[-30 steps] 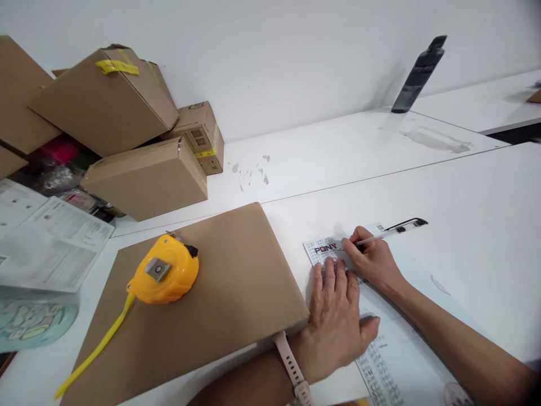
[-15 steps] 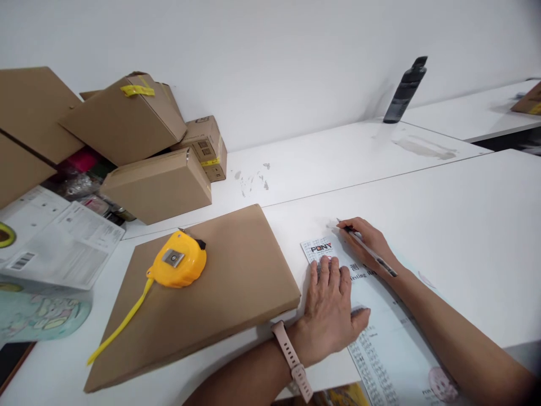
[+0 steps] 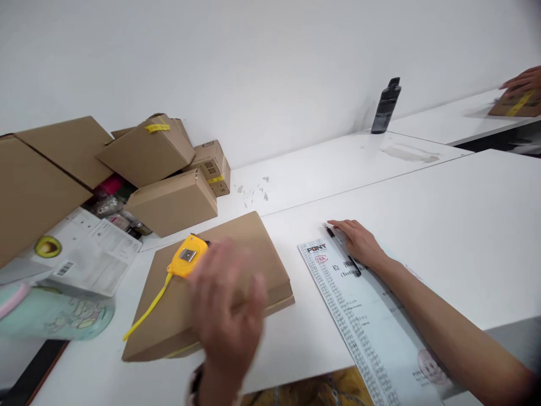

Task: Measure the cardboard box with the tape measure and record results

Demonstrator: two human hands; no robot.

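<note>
My left hand [image 3: 226,316] hovers blurred above the near edge of a flat cardboard box [image 3: 249,248], fingers spread and holding nothing. A yellow tape measure [image 3: 188,256] lies on that box just beyond the hand, its yellow strap trailing toward me. My right hand [image 3: 359,242] lies flat on a printed sheet [image 3: 359,316] with fingers stretched out. A pen [image 3: 343,252] rests on the sheet along the hand's thumb side, touching it.
Several cardboard boxes [image 3: 169,203] are piled at the back left, with leaflets [image 3: 91,254] and a mint-green container [image 3: 59,318] in front. A dark bottle [image 3: 385,107] stands by the wall. Another person's hand [image 3: 522,79] rests on a small box [image 3: 513,104] at far right.
My left hand has lifted off the sheet and swung left over the flat box. My right hand has laid the pen down and flattened. The view has tilted up.
</note>
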